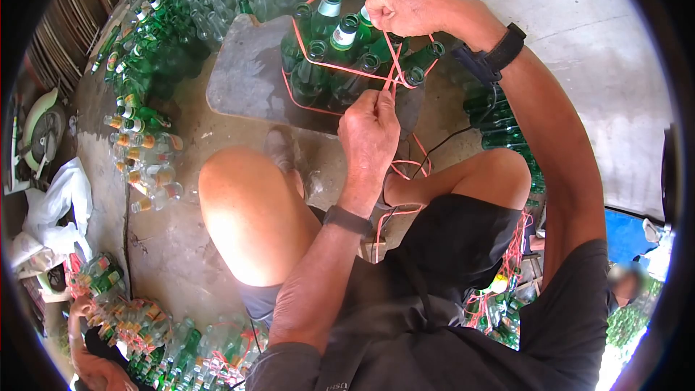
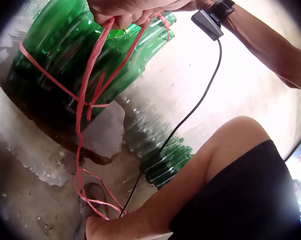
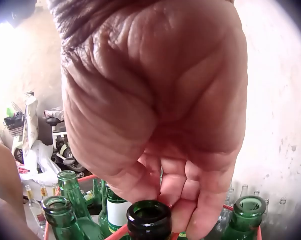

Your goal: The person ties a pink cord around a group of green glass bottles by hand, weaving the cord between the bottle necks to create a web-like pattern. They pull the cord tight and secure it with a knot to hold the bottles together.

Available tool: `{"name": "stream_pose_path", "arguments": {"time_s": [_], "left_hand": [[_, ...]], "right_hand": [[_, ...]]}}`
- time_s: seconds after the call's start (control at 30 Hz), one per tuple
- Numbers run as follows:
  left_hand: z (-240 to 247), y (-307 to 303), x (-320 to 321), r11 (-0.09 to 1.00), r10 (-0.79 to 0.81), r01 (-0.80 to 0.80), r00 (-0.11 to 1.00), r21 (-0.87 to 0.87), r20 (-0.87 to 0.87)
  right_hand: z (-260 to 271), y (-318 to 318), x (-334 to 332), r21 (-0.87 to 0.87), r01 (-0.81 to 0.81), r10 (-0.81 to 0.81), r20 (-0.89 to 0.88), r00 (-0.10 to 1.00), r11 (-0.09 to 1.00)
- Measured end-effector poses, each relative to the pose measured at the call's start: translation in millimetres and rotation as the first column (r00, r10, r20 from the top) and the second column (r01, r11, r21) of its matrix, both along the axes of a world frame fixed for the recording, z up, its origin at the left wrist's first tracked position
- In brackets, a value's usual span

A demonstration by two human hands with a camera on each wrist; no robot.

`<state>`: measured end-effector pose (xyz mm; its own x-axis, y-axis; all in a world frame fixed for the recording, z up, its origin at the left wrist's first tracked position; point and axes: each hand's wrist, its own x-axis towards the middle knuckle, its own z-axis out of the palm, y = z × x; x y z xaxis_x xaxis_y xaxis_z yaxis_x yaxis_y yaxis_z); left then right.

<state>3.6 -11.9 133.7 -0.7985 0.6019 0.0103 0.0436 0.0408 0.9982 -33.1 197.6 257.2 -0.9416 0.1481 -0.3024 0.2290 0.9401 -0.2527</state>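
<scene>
A bundle of green glass bottles (image 1: 310,76), some with white labels, stands on a grey board, with pink plastic twine (image 1: 337,67) looped around it at two heights. My left hand (image 1: 371,130) pinches strands of the twine at the bundle's near side, just below the bottle mouths. From there a loose length of twine (image 2: 79,125) hangs to the floor. Above the bottle necks, my right hand (image 1: 405,7) curls its fingers on another stretch of the twine. The right wrist view shows those fingers (image 3: 183,197) behind a dark bottle mouth (image 3: 149,212), partly hidden by the palm.
The grey board (image 1: 239,72) stands on the floor before my knees. Rows of empty bottles (image 1: 148,94) curve along the left and back, and more green bottles (image 1: 499,119) lie at the right. A black cable (image 2: 203,107) runs down from my right wrist. Another person's arm (image 1: 90,347) shows at lower left.
</scene>
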Motion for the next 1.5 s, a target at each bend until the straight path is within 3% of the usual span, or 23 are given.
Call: {"name": "stream_pose_path", "arguments": {"time_s": [0.07,0.13,0.37,0.67,0.73,0.83,0.9,0.97,1.17,1.27,1.5], "left_hand": [[3,-3,0,0.999,-0.005,0.01,0.993,-0.035,0.118],[7,-8,-1,1.0,0.015,-0.013,0.995,-0.022,0.096],[11,-24,-3,0.998,0.019,-0.027,0.99,0.059,0.139],[22,-35,-8,0.999,0.014,-0.017,0.996,0.041,0.092],[16,-34,-9,0.998,0.015,-0.018,0.998,0.064,0.061],[12,-34,-12,0.998,0.0,-0.002,1.0,0.065,0.027],[13,-35,-14,0.999,-0.015,0.014,1.0,0.045,0.016],[14,-38,-17,0.999,-0.028,0.027,0.999,0.017,0.016],[18,-41,-26,0.992,-0.123,0.12,0.985,0.032,0.125],[20,-41,-30,0.993,-0.119,0.119,0.992,0.008,0.034],[28,-34,-30,0.996,-0.076,0.076,0.997,-0.046,0.014]], "right_hand": [[-3,-4,1,0.009,0.033,-0.033,-0.007,0.999,0.999],[-9,-9,4,0.142,-0.056,0.076,-0.139,0.987,0.988],[-24,-11,9,0.222,-0.02,0.068,-0.211,0.975,0.975],[-26,-11,31,0.08,0.139,-0.117,-0.232,0.966,0.987],[-22,-23,53,-0.098,0.155,-0.181,-0.371,0.911,0.983],[-11,-49,81,-0.192,0.216,-0.266,-0.295,0.918,0.957],[-24,-55,89,-0.159,0.197,-0.24,-0.32,0.917,0.967],[-42,-58,91,0.04,0.168,-0.121,-0.533,0.837,0.985],[-46,-62,91,-0.053,0.197,-0.193,-0.554,0.81,0.979],[-48,-62,93,-0.075,0.192,-0.201,-0.57,0.797,0.978],[-43,-65,95,-0.14,0.241,-0.279,-0.507,0.816,0.96]]}}
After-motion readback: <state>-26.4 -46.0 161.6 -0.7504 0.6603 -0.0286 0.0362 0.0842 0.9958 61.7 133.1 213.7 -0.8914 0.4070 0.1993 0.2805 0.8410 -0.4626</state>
